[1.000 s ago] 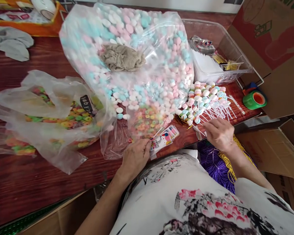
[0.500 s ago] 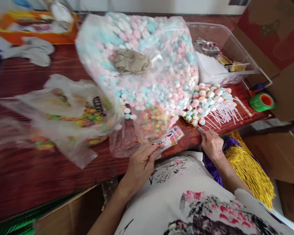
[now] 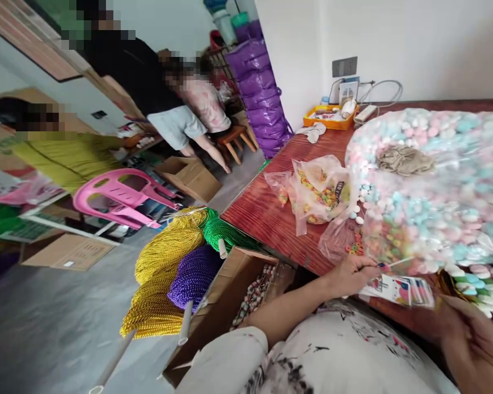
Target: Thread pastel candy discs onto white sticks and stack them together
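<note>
My left hand [image 3: 351,273] pinches a thin white stick [image 3: 400,262] that has a small dark tip near my fingers. Just below it on the table edge lie printed cards [image 3: 398,290], partly overlapping. At the lower right my right hand [image 3: 472,334] is blurred, and what its fingers hold, if anything, cannot be made out. A big clear bag of pastel pieces [image 3: 443,202] fills the right of the table, with a tan cloth bundle [image 3: 406,160] on top. Colourful rings [image 3: 388,241] show in a clear bag beyond my left hand. Strung pastel pieces [image 3: 472,282] lie near my right hand.
A plastic bag of colourful rings [image 3: 320,191] and an orange tray [image 3: 331,121] stand on the red-brown table [image 3: 254,202]. Left of it are a cardboard box [image 3: 213,306], yellow bead strands [image 3: 168,246], a pink chair [image 3: 110,197] and several people.
The view has swung left, bringing the room and people into sight. A white stick now shows in my left hand. My right hand has come closer to the cards.
</note>
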{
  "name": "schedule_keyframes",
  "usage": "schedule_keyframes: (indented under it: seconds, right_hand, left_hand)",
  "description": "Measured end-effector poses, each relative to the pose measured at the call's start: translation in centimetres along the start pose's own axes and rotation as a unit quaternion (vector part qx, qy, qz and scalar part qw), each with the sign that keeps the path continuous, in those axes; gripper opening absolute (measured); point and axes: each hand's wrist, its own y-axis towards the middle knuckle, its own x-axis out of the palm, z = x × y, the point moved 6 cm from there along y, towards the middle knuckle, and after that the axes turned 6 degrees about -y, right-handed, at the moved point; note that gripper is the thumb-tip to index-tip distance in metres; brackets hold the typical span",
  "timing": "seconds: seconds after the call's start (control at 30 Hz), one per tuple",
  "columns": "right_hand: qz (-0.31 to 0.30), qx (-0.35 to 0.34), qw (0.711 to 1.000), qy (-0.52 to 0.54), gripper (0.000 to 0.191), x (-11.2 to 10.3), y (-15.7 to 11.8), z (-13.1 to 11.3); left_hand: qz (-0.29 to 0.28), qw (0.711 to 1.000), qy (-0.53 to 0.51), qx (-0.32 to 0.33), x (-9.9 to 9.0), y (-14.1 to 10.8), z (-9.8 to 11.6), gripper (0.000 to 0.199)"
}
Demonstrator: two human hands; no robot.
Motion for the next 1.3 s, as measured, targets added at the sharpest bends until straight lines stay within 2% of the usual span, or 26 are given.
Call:
schedule_keyframes:
  seconds: [0.03,0.07,0.1,0.2,0.3,0.43,0.6,0.73,0.8,0.87,0.97,1.1,1.2,1.27,1.3]
  right_hand:
    - [0.007,-0.074,0.997,0.02,0.022,1.2,1.2,-2.4]
    - [-0.016,-0.134,0.99,0.043,0.024,2.7,2.3,-4.4]
    - [0.007,-0.169,0.984,0.049,0.024,3.5,3.3,-5.8]
    - [0.022,-0.197,0.977,0.082,0.026,5.1,4.9,-7.6]
    - [-0.008,-0.16,0.976,0.145,0.026,5.7,4.9,-7.1]
    - [-0.066,-0.044,0.968,0.238,0.023,6.5,4.9,-5.3]
    - [-0.135,-0.004,0.959,0.25,0.019,7.6,6.0,-6.1]
    - [-0.125,0.06,0.946,0.293,0.019,9.3,6.8,-6.1]
    - [-0.121,0.086,0.945,0.293,0.028,10.2,6.9,-5.9]
    - [-0.107,0.072,0.955,0.267,0.037,10.4,6.9,-6.2]
    - [-0.077,0.016,0.972,0.22,0.045,10.0,7.0,-7.2]
    - [-0.054,-0.039,0.979,0.194,0.049,9.7,6.9,-8.0]
    - [-0.049,0.02,0.975,0.218,0.034,9.7,6.3,-7.5]
    - [-0.068,0.104,0.959,0.255,0.017,9.8,5.7,-6.8]
    - [-0.087,0.15,0.943,0.285,0.016,10.0,5.4,-6.5]
  left_hand:
    - [-0.001,1.0,-0.002,0.014,0.5,0.2,0.4,0.029]
    - [0.0,1.0,-0.004,0.026,0.9,0.3,0.9,0.029]
    - [0.004,0.999,-0.005,0.035,1.0,0.4,1.3,0.029]
    - [0.028,0.999,-0.011,0.036,0.7,0.3,2.0,0.028]
    - [0.038,0.999,0.002,0.017,0.2,0.2,2.0,0.026]
    - [0.031,0.998,0.05,0.03,0.1,0.7,1.8,0.022]
    - [0.03,0.998,0.044,0.033,0.2,1.0,1.8,0.027]
    - [0.015,0.999,0.029,0.032,-0.8,1.5,1.6,0.023]
    - [0.015,0.999,0.03,0.036,-1.5,2.0,1.3,0.02]
    - [0.023,0.999,0.016,0.023,-1.9,2.4,0.8,0.024]
    - [0.043,0.999,-0.012,0.01,-2.4,2.7,0.2,0.028]
    - [0.063,0.998,-0.018,0.019,-2.9,3.1,0.1,0.028]
    - [0.059,0.998,-0.019,0.016,-3.1,3.1,0.1,0.031]
    - [0.054,0.998,-0.004,0.033,-3.0,3.0,0.4,0.033]
    - [0.051,0.997,0.012,0.05,-2.8,3.0,0.7,0.034]
